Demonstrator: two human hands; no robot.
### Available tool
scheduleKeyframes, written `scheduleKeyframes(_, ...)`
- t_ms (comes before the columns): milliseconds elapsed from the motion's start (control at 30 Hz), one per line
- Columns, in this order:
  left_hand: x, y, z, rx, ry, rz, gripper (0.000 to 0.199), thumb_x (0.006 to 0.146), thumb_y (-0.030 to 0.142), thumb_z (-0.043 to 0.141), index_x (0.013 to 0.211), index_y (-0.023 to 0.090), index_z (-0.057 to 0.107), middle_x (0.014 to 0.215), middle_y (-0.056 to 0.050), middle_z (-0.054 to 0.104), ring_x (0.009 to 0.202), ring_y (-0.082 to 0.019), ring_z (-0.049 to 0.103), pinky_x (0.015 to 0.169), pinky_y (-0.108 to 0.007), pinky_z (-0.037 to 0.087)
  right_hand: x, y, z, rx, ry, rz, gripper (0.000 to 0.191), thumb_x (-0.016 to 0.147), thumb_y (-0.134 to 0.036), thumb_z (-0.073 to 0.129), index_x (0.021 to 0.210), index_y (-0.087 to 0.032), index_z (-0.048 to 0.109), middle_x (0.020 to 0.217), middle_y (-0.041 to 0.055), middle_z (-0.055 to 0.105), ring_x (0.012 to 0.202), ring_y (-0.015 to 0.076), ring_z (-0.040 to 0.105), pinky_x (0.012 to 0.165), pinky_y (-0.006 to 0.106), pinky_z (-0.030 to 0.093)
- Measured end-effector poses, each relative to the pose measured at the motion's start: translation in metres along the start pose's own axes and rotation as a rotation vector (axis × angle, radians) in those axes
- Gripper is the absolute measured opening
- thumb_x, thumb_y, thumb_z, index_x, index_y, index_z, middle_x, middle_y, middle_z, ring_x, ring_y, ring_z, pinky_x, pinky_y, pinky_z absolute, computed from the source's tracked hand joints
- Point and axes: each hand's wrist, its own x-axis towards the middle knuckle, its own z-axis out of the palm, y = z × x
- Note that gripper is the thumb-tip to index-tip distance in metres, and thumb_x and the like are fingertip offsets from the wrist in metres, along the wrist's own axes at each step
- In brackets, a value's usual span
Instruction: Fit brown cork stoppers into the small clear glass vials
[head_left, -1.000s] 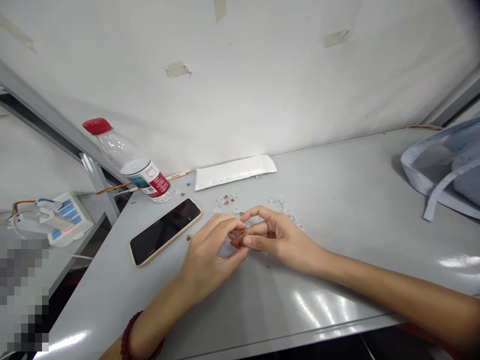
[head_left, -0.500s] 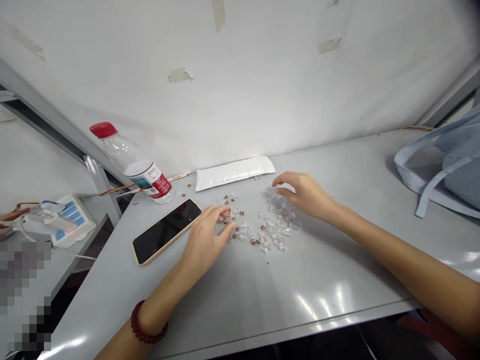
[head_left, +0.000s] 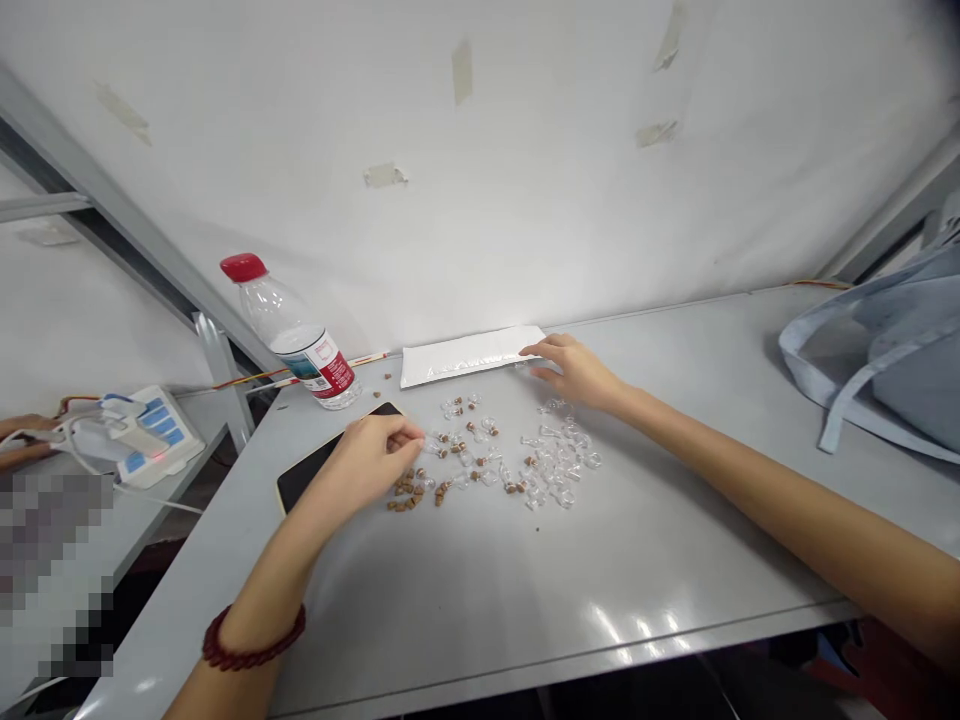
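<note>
Head view: left hand (head_left: 373,462) hovering half-curled, holding nothing visible, brown corks (head_left: 409,490) at its four o'clock; right hand (head_left: 574,372) resting open, glass vials (head_left: 553,455) at its six o'clock

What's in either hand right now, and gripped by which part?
Right hand open, nothing held. Left hand curled near tiny clear bottles; whether its fingertips pinch anything cannot be told.

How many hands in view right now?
3. The person's left hand is over the phone, the right hand is beside the white packet, and part of a co-worker's hand shows at the far left edge. Others may be out of frame.
</note>
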Motion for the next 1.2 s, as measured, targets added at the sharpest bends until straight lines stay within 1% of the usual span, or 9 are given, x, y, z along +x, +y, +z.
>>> scheduleKeyframes(100,-0.007,-0.001,-0.014,-0.013,-0.184,-0.026,0.021,0.076,0.033,0.053,0.066,0.019,0.065,0.061,0.0,0.064,0.059,-0.017,0.059,0.052,-0.024,0.042,0.018,0.01,0.007,0.005,-0.044,-0.006,0.03,0.086,-0.023,0.052,0.112,-0.017,0.066,0.103,0.0141,0.06,0.097,0.0262,0.056,0.084,0.042,0.047)
scheduleKeyframes(200,-0.012,-0.001,-0.022,-0.01,-0.268,-0.053,0.018,0.075,0.031,0.054,0.07,0.02,0.066,0.065,-0.001,0.066,0.062,-0.018,0.061,0.053,-0.024,0.043,0.021,0.013,0.014,0.009,-0.074,-0.05,0.025,0.086,-0.022,0.05,0.1,-0.016,0.069,0.099,0.0139,0.059,0.093,0.026,0.055,0.083,0.043,0.046)
scheduleKeyframes(300,-0.012,-0.004,-0.019,-0.001,-0.325,-0.053,0.015,0.074,0.029,0.055,0.076,0.019,0.067,0.069,-0.002,0.069,0.066,-0.019,0.063,0.057,-0.025,0.044,0.013,0.012,0.016,-0.027,-0.084,-0.093,0.027,0.087,-0.022,0.044,0.092,-0.016,0.069,0.095,0.0154,0.059,0.095,0.0289,0.053,0.082,0.045,0.045)
scheduleKeyframes(500,-0.008,-0.014,-0.008,0.108,-0.25,-0.008,0.018,0.075,0.023,0.051,0.083,0.021,0.067,0.078,-0.002,0.071,0.069,-0.02,0.064,0.058,-0.027,0.044,0.001,0.01,0.005,-0.022,-0.108,-0.079,0.021,0.087,-0.026,0.042,0.084,-0.017,0.061,0.091,0.0134,0.06,0.089,0.0258,0.056,0.077,0.042,0.047)
scheduleKeyframes(633,-0.004,-0.02,-0.005,0.125,-0.202,-0.023,0.017,0.075,0.026,0.053,0.084,0.021,0.067,0.081,-0.003,0.071,0.07,-0.02,0.064,0.058,-0.027,0.044,-0.01,0.002,-0.009,-0.043,0.01,-0.071,0.018,0.088,-0.028,0.043,0.087,-0.019,0.058,0.091,0.0119,0.062,0.087,0.0245,0.058,0.074,0.04,0.046)
scheduleKeyframes(800,0.002,-0.018,0.002,0.077,-0.296,-0.047,0.013,0.071,0.023,0.055,0.077,0.017,0.065,0.071,-0.002,0.07,0.066,-0.018,0.064,0.058,-0.027,0.045,-0.037,-0.022,-0.015,0.071,0.119,-0.054,0.016,0.09,-0.031,0.047,0.089,-0.018,0.057,0.085,0.0071,0.064,0.076,0.0183,0.059,0.065,0.032,0.046)
scheduleKeyframes(933,0.0,-0.01,0.001,0.037,-0.219,-0.04,0.014,0.071,0.022,0.053,0.077,0.016,0.065,0.066,-0.002,0.067,0.063,-0.017,0.061,0.058,-0.026,0.045,-0.05,-0.049,-0.007,0.247,0.088,-0.08,0.012,0.09,-0.027,0.051,0.09,-0.018,0.059,0.084,0.0055,0.064,0.074,0.0152,0.058,0.059,0.027,0.045)
scheduleKeyframes(1067,-0.007,0.007,-0.001,-0.177,-0.194,-0.007,0.017,0.074,0.029,0.058,0.08,0.016,0.067,0.066,-0.001,0.063,0.06,-0.014,0.056,0.053,-0.024,0.043,-0.056,-0.071,0.002,0.349,-0.001,-0.133,0.01,0.09,-0.022,0.051,0.089,-0.017,0.06,0.087,0.0048,0.065,0.076,0.0138,0.058,0.062,0.026,0.045)
scheduleKeyframes(1200,-0.014,0.024,0.011,-0.498,-0.226,0.029,0.02,0.079,0.034,0.06,0.087,0.016,0.067,0.065,0.001,0.061,0.052,-0.009,0.05,0.047,-0.02,0.04,-0.062,-0.085,0.007,0.469,-0.073,-0.107,0.009,0.09,-0.021,0.054,0.09,-0.017,0.062,0.084,0.0027,0.068,0.073,0.0124,0.059,0.066,0.026,0.045)
